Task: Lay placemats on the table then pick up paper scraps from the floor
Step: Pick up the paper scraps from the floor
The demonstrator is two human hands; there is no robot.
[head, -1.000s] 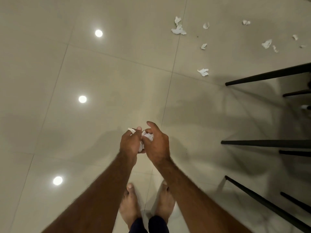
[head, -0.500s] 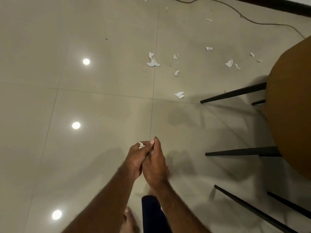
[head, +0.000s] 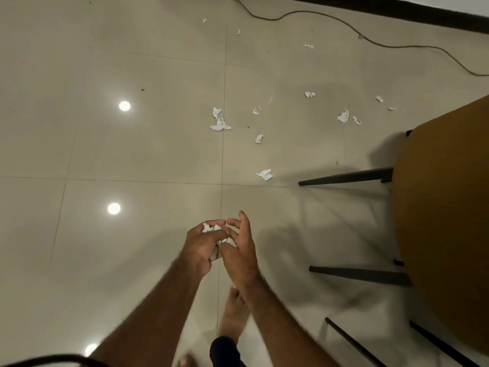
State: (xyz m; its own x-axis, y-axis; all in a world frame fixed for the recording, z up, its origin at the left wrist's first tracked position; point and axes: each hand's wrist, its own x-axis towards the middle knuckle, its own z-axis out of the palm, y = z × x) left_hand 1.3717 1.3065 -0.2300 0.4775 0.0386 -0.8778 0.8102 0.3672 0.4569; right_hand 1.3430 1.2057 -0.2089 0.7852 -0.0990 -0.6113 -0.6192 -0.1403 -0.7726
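Both hands were together over the tiled floor [head: 105, 62]: the left hand [head: 201, 247] was curled shut around a wad of collected paper scraps [head: 211, 228], white bits poking out past the thumb, while the right hand [head: 239, 250] sat against it with fingers loosely spread, cupping the wad's side. Plenty of loose scraps [head: 219, 120] lay scattered ahead on the tiles (one [head: 265, 174] just beside the nearest black chair leg [head: 344, 176]). A brown chair seat [head: 444, 221] filled the right edge, a thin cable [head: 344, 25] snaked along the far floor, and a bare foot [head: 234, 311] stood below the wrists. No placemats in sight.
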